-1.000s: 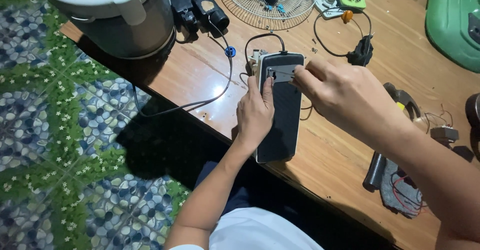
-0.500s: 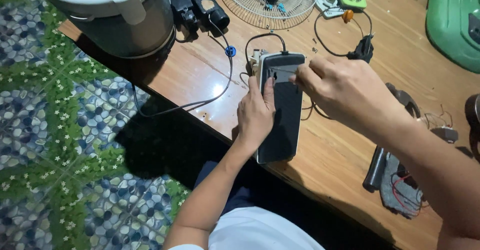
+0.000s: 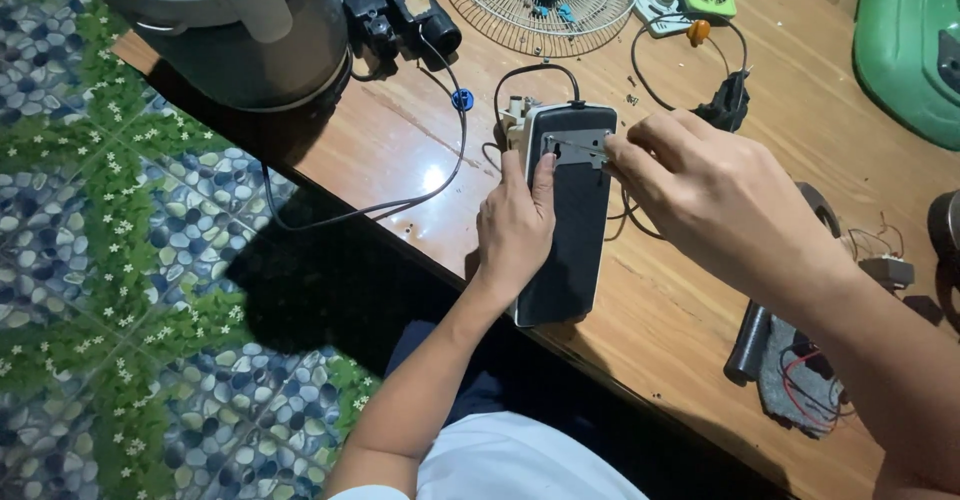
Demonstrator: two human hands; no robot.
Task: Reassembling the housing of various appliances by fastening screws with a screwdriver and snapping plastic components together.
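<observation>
Two hands worked on a long dark casing [image 3: 572,245] that lay flat near the front edge of the wooden counter [image 3: 420,160]. The left hand [image 3: 515,225] lay spread along the casing's left side, its index finger pressing the grey panel [image 3: 578,148] at the far end. The right hand [image 3: 715,195] pinched a thin metal tool [image 3: 580,146] whose tip rested on that panel. A black cord [image 3: 400,200] curved beside the casing, near a grey cooker [image 3: 240,30].
</observation>
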